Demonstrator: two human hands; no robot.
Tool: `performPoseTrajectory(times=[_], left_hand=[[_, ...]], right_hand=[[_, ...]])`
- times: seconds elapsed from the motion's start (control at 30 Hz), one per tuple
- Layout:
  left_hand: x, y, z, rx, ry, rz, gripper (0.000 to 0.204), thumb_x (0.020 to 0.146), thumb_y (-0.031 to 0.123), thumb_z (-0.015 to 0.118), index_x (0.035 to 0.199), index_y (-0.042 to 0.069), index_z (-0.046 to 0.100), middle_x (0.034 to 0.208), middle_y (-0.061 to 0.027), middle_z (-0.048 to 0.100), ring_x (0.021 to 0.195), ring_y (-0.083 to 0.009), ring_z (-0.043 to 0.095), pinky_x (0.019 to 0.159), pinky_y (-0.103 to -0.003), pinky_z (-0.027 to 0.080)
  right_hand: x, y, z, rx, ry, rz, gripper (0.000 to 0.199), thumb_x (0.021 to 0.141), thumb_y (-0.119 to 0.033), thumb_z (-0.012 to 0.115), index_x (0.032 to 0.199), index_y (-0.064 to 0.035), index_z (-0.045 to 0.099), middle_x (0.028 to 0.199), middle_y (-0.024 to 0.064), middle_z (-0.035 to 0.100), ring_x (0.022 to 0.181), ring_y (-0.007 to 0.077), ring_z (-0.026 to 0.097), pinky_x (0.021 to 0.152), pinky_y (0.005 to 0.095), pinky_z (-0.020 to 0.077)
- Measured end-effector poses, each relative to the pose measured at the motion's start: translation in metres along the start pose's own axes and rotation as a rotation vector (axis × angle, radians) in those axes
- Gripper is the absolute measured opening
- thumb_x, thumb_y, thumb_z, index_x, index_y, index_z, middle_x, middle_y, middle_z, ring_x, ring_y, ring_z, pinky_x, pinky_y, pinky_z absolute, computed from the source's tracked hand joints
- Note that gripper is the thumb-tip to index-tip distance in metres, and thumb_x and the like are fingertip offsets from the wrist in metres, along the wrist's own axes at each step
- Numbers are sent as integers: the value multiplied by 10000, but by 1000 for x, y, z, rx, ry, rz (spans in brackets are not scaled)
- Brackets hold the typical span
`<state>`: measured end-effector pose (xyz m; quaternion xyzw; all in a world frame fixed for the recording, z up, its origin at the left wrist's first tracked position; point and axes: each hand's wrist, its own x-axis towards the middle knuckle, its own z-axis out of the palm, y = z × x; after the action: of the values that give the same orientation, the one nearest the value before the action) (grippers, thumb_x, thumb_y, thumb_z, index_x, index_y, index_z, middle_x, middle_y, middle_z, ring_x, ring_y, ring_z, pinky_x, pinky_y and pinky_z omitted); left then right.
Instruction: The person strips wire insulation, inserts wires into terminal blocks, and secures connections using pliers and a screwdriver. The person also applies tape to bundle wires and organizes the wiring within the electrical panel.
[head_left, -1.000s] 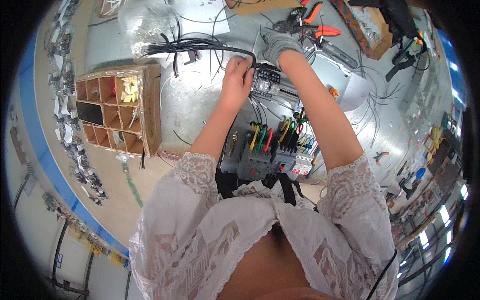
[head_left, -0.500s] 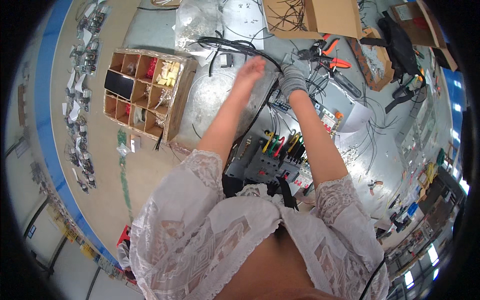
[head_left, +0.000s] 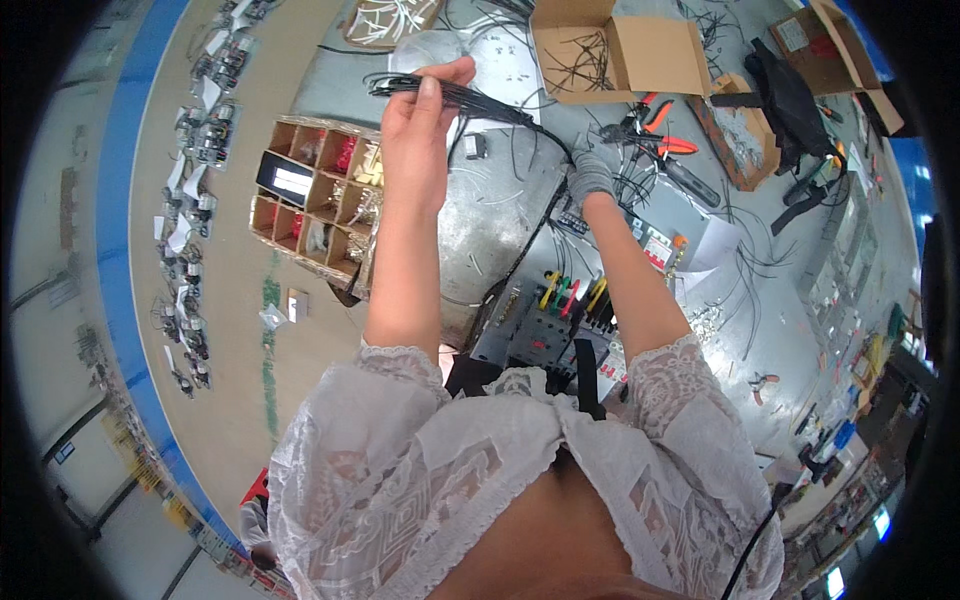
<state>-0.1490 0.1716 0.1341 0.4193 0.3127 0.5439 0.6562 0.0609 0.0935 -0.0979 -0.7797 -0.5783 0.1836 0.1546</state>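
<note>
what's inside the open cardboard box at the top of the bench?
The cardboard box holds a loose tangle of thin black cable ties. Anything beneath them, or behind the near wall, is hidden.

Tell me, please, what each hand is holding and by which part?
The left hand pinches the black wire bundle near its free end; the gloved right hand grips it lower down.

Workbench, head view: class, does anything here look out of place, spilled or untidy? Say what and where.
Yes. Loose wire offcuts lie scattered over the metal bench right of the gloved right hand. Pliers with red handles lie among tangled black wires. The left hand holds a bundle of black cables stretched across the bench.
</note>
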Motion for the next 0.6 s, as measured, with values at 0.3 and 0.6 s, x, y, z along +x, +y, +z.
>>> performPoseTrajectory(times=[0.3,0.6], left_hand=[[-5,45,10,132,-25,38,329,957,248,480,1129,-23,550,1171,-164,581,1119,-239,539,981,-356,393],[7,32,27,29,129,-13,266,951,259,500,1016,12,571,1070,-130,632,899,-126,604,811,-277,501]], right_hand=[[11,3,1,-20,-186,72,307,797,-196,600,1088,-96,608,1045,189,615,984,353,582,855,408,469],[6,-30,-48,91,-12,-9,349,758,-183,653,1068,-41,582,1037,189,607,969,345,580,860,391,461]])
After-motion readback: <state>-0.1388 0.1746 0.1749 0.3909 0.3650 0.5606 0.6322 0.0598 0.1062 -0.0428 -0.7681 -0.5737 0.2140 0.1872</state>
